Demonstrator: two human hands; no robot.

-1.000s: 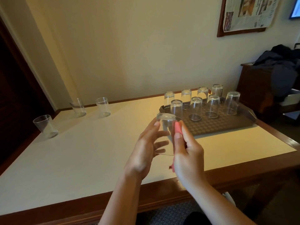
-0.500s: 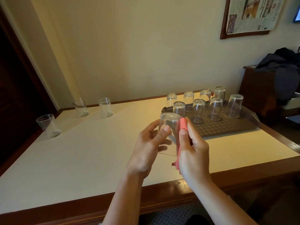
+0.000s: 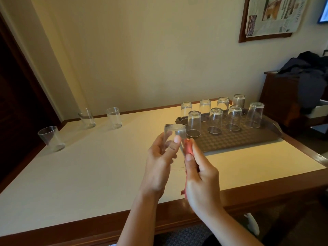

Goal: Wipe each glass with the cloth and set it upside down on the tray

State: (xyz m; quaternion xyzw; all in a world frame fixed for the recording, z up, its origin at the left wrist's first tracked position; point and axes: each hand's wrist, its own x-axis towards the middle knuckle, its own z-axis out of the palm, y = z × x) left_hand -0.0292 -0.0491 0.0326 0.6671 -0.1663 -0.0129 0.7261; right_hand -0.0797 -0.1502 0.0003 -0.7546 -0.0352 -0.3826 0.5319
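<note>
The left hand [image 3: 158, 162] curls its fingers around a clear, smooth, cylindrical glass [image 3: 173, 139] held above the matte cream tabletop [image 3: 88, 171], long axis upright, thick base up and mouth down. The right hand [image 3: 200, 176] pinches a pink cloth [image 3: 187, 148] against the glass's side. Just beyond, nine glasses stand inverted on the brown, dimpled tray [image 3: 236, 141].

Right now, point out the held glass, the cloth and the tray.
held glass [image 3: 174, 129]: head view, on its upturned base.
cloth [image 3: 187, 148]: head view, on the pink fold above the thumb.
tray [image 3: 248, 138]: head view, on bare patterned floor.
</note>
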